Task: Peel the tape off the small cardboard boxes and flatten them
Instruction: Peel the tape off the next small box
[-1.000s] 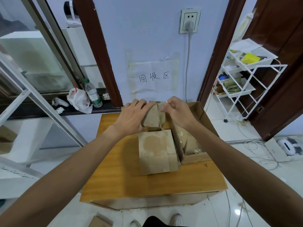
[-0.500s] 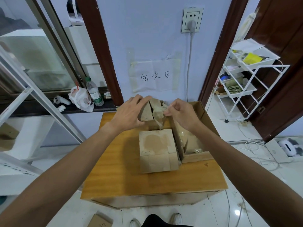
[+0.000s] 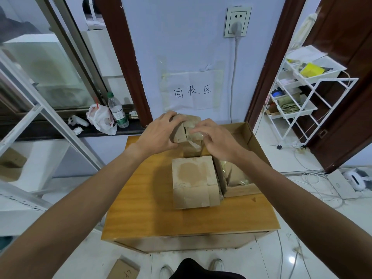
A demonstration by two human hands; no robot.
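Small box (image 3: 190,129) is raised over the far edge of the bench (image 3: 151,208), about mid-width, with its top flaps parted along a dark seam. Left hand (image 3: 159,133): fingers curled round the box's left side and top, thumb on its near face, gripping it. Right hand (image 3: 219,139): fingers bent over the box's top right, tips at a glossy tape strip (image 3: 194,145) that hangs loose down the near face. They seem to pinch it, but blur hides the contact. Second box (image 3: 193,182), closed, stands at bench centre, nearer than the held one. Open carton (image 3: 239,190) sits along the bench's right edge, touching the second box.
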